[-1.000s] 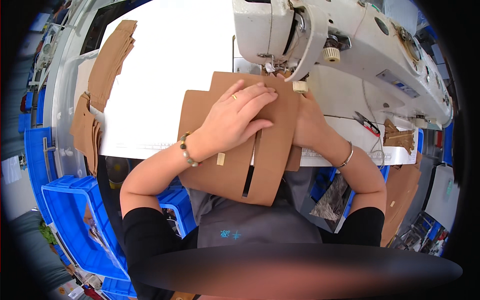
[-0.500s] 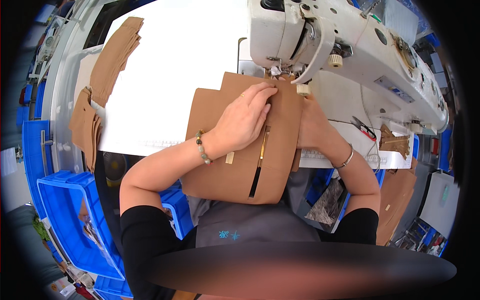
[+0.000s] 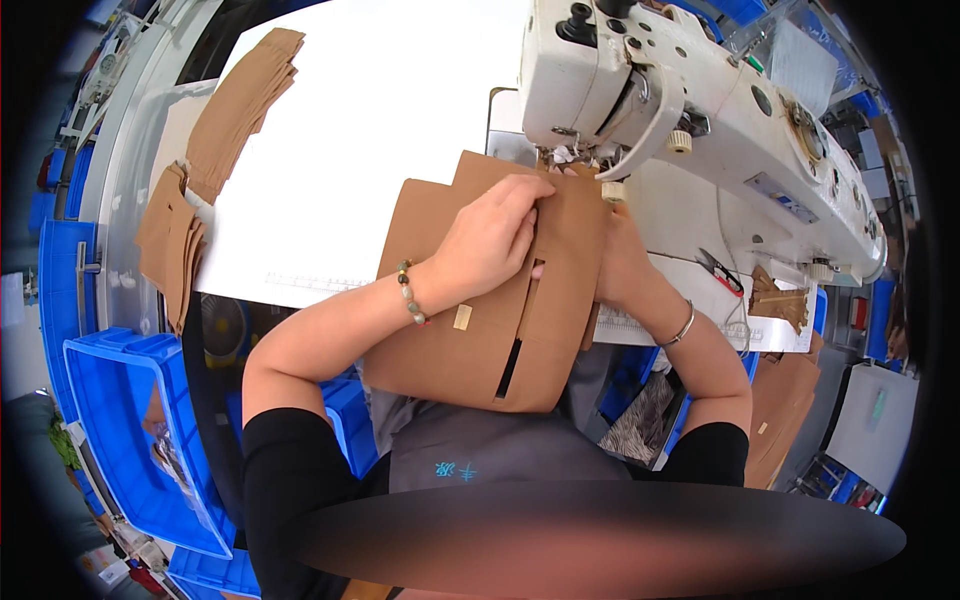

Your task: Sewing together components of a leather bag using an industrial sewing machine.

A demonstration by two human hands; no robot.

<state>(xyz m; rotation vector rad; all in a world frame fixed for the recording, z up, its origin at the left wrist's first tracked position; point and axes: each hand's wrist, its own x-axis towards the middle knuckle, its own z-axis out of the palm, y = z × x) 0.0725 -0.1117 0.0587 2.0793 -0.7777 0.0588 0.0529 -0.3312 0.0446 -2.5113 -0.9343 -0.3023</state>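
A brown slotted panel with a small pale label lies tilted under the sewing machine's needle area, its lower part over my lap. My left hand rests on it, fingers bent and held together near the upper slot end. My right hand grips the panel from behind at its right side; most of its fingers are hidden, and a fingertip shows through the slot. The white machine stands over the top right of the panel.
Stacks of brown cut pieces lie on the white table at left. Red-handled snips and brown scraps are at right. Blue bins stand lower left; more brown panels hang lower right.
My left hand's fingers have drawn together and bent from their looser spread. Panel and hands appear slightly further right relative to my body, and the whole view has shifted a little.
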